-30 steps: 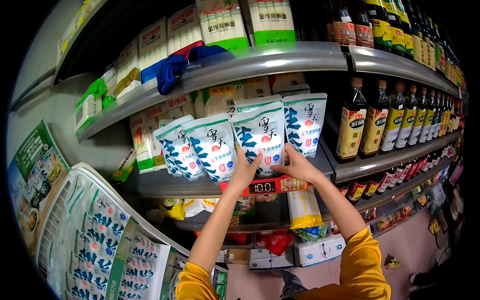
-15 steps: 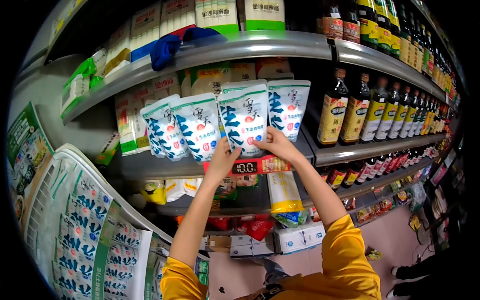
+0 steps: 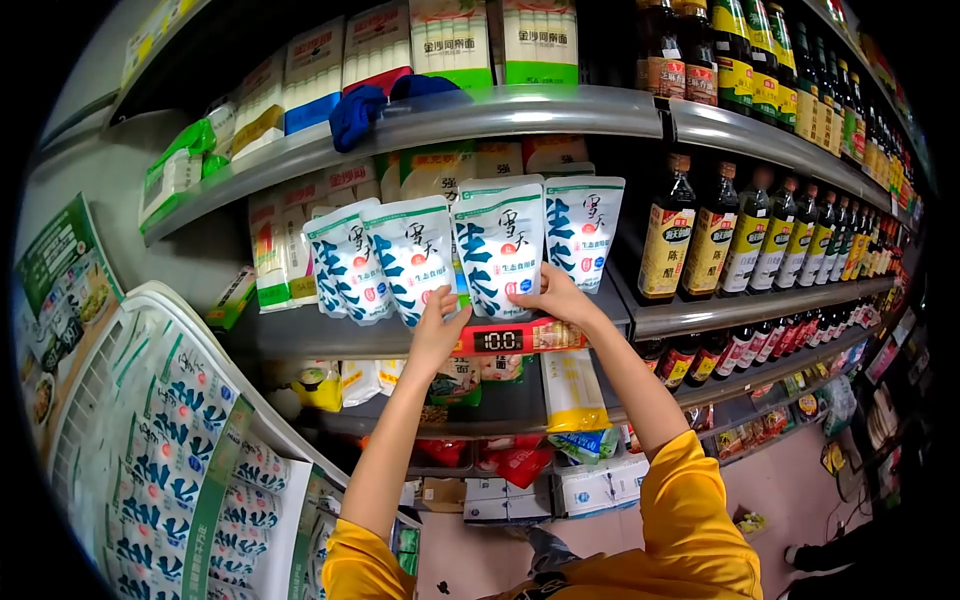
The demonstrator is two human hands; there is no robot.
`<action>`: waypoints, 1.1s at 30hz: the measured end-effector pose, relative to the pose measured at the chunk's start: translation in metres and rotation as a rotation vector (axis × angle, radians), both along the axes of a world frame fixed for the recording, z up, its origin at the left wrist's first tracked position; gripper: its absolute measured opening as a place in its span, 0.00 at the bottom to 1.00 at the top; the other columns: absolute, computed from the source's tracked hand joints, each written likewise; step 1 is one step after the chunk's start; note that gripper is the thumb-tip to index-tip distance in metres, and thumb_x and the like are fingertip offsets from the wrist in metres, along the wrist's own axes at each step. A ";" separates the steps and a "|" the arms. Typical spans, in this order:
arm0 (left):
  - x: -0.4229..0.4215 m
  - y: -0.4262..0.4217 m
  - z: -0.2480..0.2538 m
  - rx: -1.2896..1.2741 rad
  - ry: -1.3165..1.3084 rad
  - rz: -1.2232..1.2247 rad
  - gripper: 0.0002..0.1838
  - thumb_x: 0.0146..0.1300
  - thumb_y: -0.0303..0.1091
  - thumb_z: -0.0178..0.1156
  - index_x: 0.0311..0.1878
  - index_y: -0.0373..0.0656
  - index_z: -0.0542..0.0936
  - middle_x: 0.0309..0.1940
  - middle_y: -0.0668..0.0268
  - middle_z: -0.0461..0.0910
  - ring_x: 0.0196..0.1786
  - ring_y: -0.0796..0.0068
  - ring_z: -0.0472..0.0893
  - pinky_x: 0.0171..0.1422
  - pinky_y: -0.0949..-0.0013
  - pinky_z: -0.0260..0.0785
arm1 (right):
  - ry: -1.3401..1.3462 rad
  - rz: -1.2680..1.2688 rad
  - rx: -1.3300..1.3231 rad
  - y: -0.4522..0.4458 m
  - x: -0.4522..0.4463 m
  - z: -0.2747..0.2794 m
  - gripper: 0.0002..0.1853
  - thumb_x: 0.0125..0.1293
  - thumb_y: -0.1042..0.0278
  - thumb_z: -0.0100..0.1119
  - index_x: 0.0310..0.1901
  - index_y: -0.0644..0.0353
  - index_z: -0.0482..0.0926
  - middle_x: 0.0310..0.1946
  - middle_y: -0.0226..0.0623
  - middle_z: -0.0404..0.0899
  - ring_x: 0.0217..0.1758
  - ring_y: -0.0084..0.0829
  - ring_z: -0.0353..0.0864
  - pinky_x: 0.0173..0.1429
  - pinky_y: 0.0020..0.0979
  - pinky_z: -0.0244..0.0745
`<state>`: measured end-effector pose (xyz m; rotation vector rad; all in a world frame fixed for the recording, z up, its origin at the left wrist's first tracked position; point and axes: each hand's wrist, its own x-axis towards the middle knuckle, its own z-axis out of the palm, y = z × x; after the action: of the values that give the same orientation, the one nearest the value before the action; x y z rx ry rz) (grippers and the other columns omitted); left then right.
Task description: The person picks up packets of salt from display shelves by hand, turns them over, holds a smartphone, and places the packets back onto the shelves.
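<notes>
Several white salt pouches with teal lettering stand in a row on the middle shelf. My right hand [image 3: 560,302] grips the lower right corner of the third salt pouch [image 3: 499,245], thumb across its front and fingers at its side. At the lower right of the neighbouring salt pouch [image 3: 410,250] is my left hand [image 3: 436,328], fingers raised and thumb apart; whether they touch that pouch is hard to see. Another salt pouch [image 3: 583,235] leans at the right end. Below them, a red price strip [image 3: 500,340] reading 10.0 runs along the shelf edge.
Noodle packs [image 3: 540,45] and a blue cloth [image 3: 357,118] lie on the upper shelf. Sauce bottles [image 3: 668,235] line the shelf to the right. A cart or bin [image 3: 150,300] with printed salt packaging stands at lower left. A person's dark-clothed leg [image 3: 840,550] shows at lower right.
My left hand has come off the third salt pouch and moved left to the neighbouring one. That third pouch now stands straighter among the others. The view has tilted up slightly.
</notes>
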<state>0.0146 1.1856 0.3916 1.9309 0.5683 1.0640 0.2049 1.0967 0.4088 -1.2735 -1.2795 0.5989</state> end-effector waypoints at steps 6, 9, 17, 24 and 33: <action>0.004 0.002 -0.006 0.075 0.043 0.075 0.29 0.52 0.36 0.58 0.55 0.32 0.60 0.46 0.52 0.70 0.50 0.66 0.71 0.51 0.69 0.63 | -0.055 -0.020 -0.034 -0.001 -0.003 0.006 0.29 0.41 0.68 0.68 0.46 0.70 0.68 0.40 0.42 0.75 0.42 0.28 0.74 0.47 0.25 0.68; 0.003 0.002 0.002 0.122 0.111 0.109 0.30 0.52 0.36 0.59 0.55 0.32 0.60 0.47 0.52 0.70 0.50 0.65 0.71 0.52 0.69 0.63 | -0.100 -0.012 -0.075 -0.004 -0.010 0.014 0.29 0.40 0.68 0.68 0.46 0.69 0.69 0.40 0.42 0.75 0.42 0.28 0.74 0.48 0.25 0.68; -0.006 0.000 0.014 -0.027 -0.005 0.037 0.20 0.53 0.30 0.58 0.47 0.30 0.67 0.39 0.58 0.74 0.42 0.74 0.74 0.46 0.74 0.65 | -0.138 0.032 -0.044 0.008 -0.027 0.012 0.28 0.41 0.64 0.68 0.45 0.68 0.69 0.39 0.43 0.76 0.43 0.31 0.74 0.47 0.27 0.67; -0.011 -0.001 0.005 0.211 -0.064 0.262 0.14 0.52 0.29 0.57 0.41 0.32 0.72 0.33 0.53 0.78 0.36 0.68 0.79 0.37 0.72 0.68 | -0.248 -0.105 -0.045 0.021 -0.028 0.000 0.29 0.42 0.60 0.67 0.45 0.68 0.69 0.39 0.45 0.75 0.43 0.35 0.74 0.47 0.29 0.67; -0.016 0.017 -0.004 0.168 -0.107 0.296 0.13 0.50 0.28 0.57 0.41 0.36 0.72 0.27 0.61 0.76 0.30 0.71 0.75 0.35 0.73 0.68 | -0.186 -0.037 -0.040 0.026 -0.033 0.001 0.27 0.45 0.64 0.66 0.45 0.68 0.68 0.38 0.39 0.75 0.41 0.25 0.73 0.46 0.24 0.68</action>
<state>-0.0018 1.2029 0.3871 1.9582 0.7405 1.4327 0.1720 1.1231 0.4100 -1.4088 -1.3989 0.4906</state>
